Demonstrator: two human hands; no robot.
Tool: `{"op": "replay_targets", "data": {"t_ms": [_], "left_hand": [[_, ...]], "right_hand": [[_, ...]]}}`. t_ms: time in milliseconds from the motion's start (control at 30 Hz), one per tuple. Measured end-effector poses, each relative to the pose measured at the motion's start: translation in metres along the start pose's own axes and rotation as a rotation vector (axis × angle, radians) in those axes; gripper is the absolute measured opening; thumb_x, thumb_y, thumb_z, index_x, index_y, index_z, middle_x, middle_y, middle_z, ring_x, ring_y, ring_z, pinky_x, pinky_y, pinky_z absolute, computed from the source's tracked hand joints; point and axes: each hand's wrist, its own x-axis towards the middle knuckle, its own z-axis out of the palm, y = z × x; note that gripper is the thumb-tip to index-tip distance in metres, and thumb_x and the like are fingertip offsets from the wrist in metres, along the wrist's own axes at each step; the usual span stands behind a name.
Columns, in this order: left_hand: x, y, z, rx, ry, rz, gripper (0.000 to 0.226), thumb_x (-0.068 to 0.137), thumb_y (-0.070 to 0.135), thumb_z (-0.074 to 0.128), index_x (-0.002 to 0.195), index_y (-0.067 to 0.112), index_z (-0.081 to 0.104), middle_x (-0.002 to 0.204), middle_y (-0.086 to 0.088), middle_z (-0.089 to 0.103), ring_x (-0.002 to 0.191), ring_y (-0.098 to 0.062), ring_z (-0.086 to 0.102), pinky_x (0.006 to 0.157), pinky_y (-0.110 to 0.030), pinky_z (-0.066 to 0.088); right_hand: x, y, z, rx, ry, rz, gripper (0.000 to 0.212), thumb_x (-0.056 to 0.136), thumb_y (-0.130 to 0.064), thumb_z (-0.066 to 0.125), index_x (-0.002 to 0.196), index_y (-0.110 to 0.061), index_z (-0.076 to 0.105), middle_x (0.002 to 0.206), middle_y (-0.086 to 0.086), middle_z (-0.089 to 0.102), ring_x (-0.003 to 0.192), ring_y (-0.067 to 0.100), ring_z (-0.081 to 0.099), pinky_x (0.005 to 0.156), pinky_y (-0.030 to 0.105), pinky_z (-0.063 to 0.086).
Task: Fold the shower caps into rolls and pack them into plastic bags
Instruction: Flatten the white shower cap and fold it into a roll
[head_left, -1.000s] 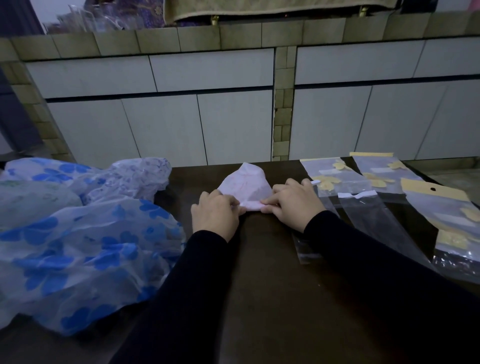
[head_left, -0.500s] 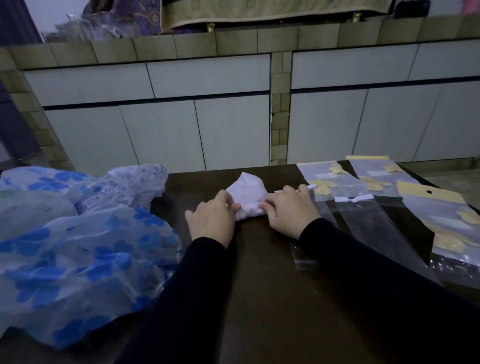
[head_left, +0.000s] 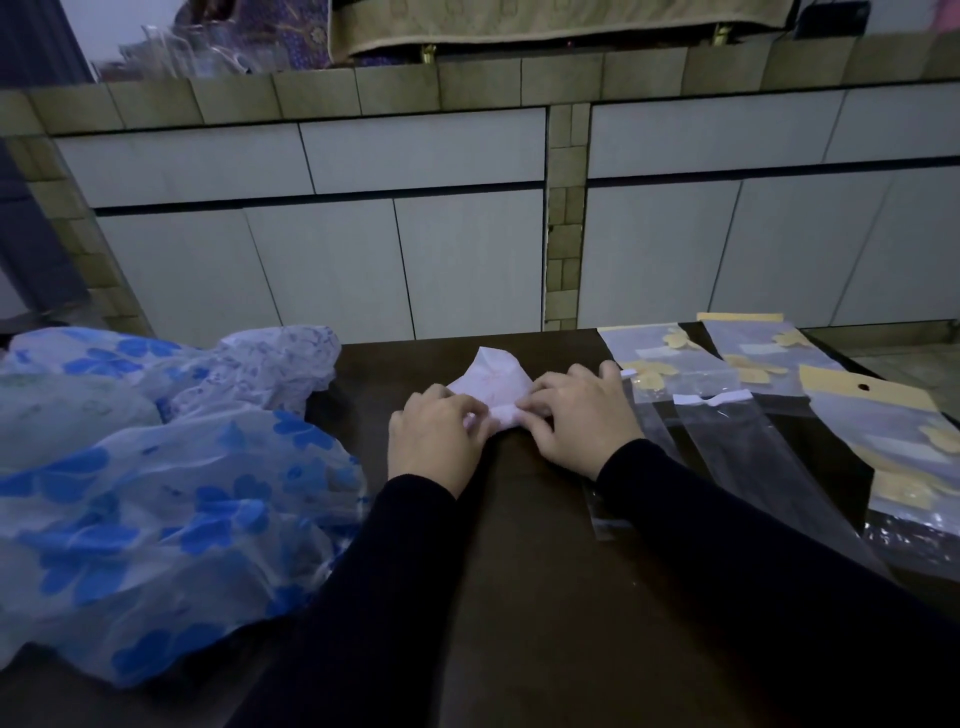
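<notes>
A pale pink shower cap (head_left: 491, 382), folded to a narrow wedge, lies on the dark table (head_left: 545, 597) near its far edge. Its near end is rolled up. My left hand (head_left: 434, 441) pinches the roll's left end with curled fingers, and my right hand (head_left: 582, 423) pinches the right end. The wedge's tip points away from me. An unfilled clear plastic bag (head_left: 737, 452) lies just right of my right hand.
A heap of loose blue-flowered shower caps (head_left: 156, 493) covers the table's left side. Packed bags with yellow headers (head_left: 883, 426) and others (head_left: 670, 364) lie along the right. White cabinet doors (head_left: 322, 270) stand beyond the table's far edge.
Both hands have rolled the cap's near end away from me, so the roll is thicker and less of the flat wedge shows. The view has shifted slightly.
</notes>
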Motion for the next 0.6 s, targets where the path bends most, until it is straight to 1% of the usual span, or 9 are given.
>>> {"op": "replay_targets", "data": {"t_ms": [100, 200, 333, 433, 467, 533, 600], "left_hand": [[0.0006, 0.0002, -0.002, 0.027, -0.084, -0.024, 0.034, 0.094, 0.046, 0.051, 0.125, 0.035, 0.06, 0.127, 0.002, 0.053, 0.117, -0.017, 0.046, 0.093, -0.035, 0.036], [0.0002, -0.0009, -0.0034, 0.008, -0.143, -0.051, 0.038, 0.094, 0.043, 0.052, 0.131, 0.035, 0.055, 0.132, 0.002, 0.049, 0.122, -0.017, 0.043, 0.098, -0.038, 0.035], [-0.0007, -0.0032, -0.0009, -0.04, -0.137, -0.088, 0.034, 0.094, 0.041, 0.053, 0.127, 0.037, 0.058, 0.128, 0.002, 0.049, 0.121, -0.017, 0.043, 0.098, -0.04, 0.034], [-0.0013, -0.0033, 0.0, -0.053, -0.124, -0.109, 0.031, 0.095, 0.04, 0.052, 0.125, 0.038, 0.059, 0.124, 0.003, 0.051, 0.12, -0.017, 0.044, 0.098, -0.04, 0.033], [-0.0014, -0.0031, -0.0008, -0.057, -0.124, -0.115, 0.03, 0.095, 0.039, 0.051, 0.124, 0.037, 0.06, 0.123, 0.003, 0.052, 0.118, -0.017, 0.046, 0.099, -0.042, 0.034], [-0.0015, -0.0021, -0.0035, -0.072, -0.111, -0.122, 0.027, 0.097, 0.035, 0.05, 0.12, 0.033, 0.062, 0.119, 0.003, 0.056, 0.114, -0.018, 0.05, 0.101, -0.044, 0.034], [-0.0015, -0.0013, -0.0061, -0.108, -0.074, -0.129, 0.022, 0.098, 0.033, 0.05, 0.115, 0.03, 0.062, 0.115, 0.004, 0.06, 0.107, -0.018, 0.054, 0.101, -0.043, 0.034]], "right_hand": [[0.0005, -0.0007, -0.0032, -0.012, -0.114, 0.047, 0.038, 0.093, -0.056, 0.043, 0.123, -0.039, 0.061, 0.118, -0.011, 0.06, 0.108, 0.019, 0.048, 0.095, 0.043, 0.025], [0.0038, 0.0016, -0.0041, 0.005, -0.168, 0.082, 0.039, 0.092, -0.057, 0.044, 0.125, -0.042, 0.058, 0.118, -0.011, 0.062, 0.111, 0.02, 0.048, 0.095, 0.044, 0.026], [0.0058, 0.0041, -0.0011, -0.014, -0.154, 0.059, 0.029, 0.097, -0.048, 0.042, 0.116, -0.042, 0.064, 0.111, -0.01, 0.065, 0.105, 0.021, 0.048, 0.089, 0.041, 0.025], [0.0058, 0.0041, 0.0004, -0.01, -0.122, 0.054, 0.029, 0.099, -0.044, 0.041, 0.118, -0.043, 0.063, 0.108, -0.009, 0.066, 0.102, 0.021, 0.049, 0.089, 0.04, 0.025], [0.0057, 0.0048, -0.0004, -0.011, -0.116, 0.054, 0.029, 0.099, -0.043, 0.04, 0.117, -0.041, 0.064, 0.106, -0.009, 0.066, 0.101, 0.021, 0.049, 0.089, 0.04, 0.026], [0.0046, 0.006, -0.0022, -0.032, -0.105, 0.041, 0.03, 0.099, -0.041, 0.039, 0.108, -0.035, 0.067, 0.101, -0.008, 0.066, 0.099, 0.02, 0.049, 0.087, 0.039, 0.026], [0.0036, 0.0063, -0.0037, -0.028, -0.094, 0.036, 0.03, 0.099, -0.039, 0.038, 0.1, -0.03, 0.066, 0.098, -0.007, 0.066, 0.097, 0.02, 0.05, 0.087, 0.039, 0.026]]}}
